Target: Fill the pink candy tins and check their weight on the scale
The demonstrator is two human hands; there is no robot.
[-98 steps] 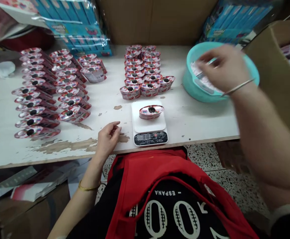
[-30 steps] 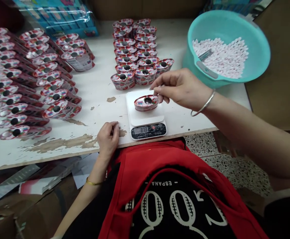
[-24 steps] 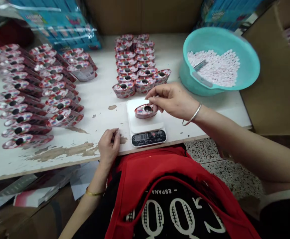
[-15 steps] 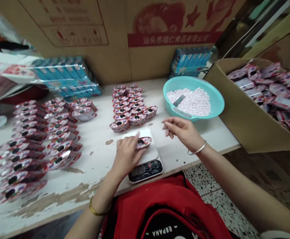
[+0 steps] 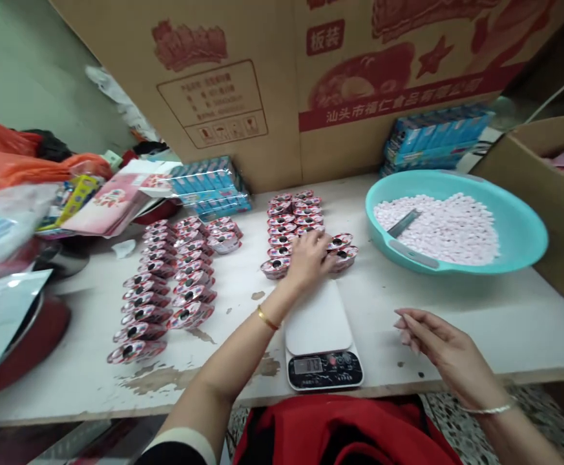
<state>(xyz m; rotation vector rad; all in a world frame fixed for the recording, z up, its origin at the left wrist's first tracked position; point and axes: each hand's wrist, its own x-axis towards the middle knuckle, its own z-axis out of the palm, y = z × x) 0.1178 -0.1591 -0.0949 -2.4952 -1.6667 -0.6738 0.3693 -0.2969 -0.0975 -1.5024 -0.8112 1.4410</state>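
Cardboard wall [image 5: 243, 97] printed in red rises behind a chipped white worktable [image 5: 528, 336], with orange bags [image 5: 5, 168] heaped off to the left and a cardboard box [image 5: 553, 187] at the right edge. Blue shrink-wrapped packs [image 5: 437, 139] stand against the wall. On the table's right sits a teal basin [image 5: 528, 239] full of pale pink tablets [image 5: 437, 229], with a metal scoop [image 5: 402, 223] lying among them. Red-and-white oval tubs [image 5: 139, 332] fill the table's left and middle in columns running away from the person, each tub's long axis lying roughly across the table, a dark round hole on top. A white kitchen scale [image 5: 318, 329] sits near the front edge, its platform bare. The left hand [image 5: 308, 258] lies palm down over the middle block of tubs, fingers spread, hiding whether it grips one. The right hand [image 5: 449, 345] hangs open and empty, fingers loosely curved, over the table beside the scale
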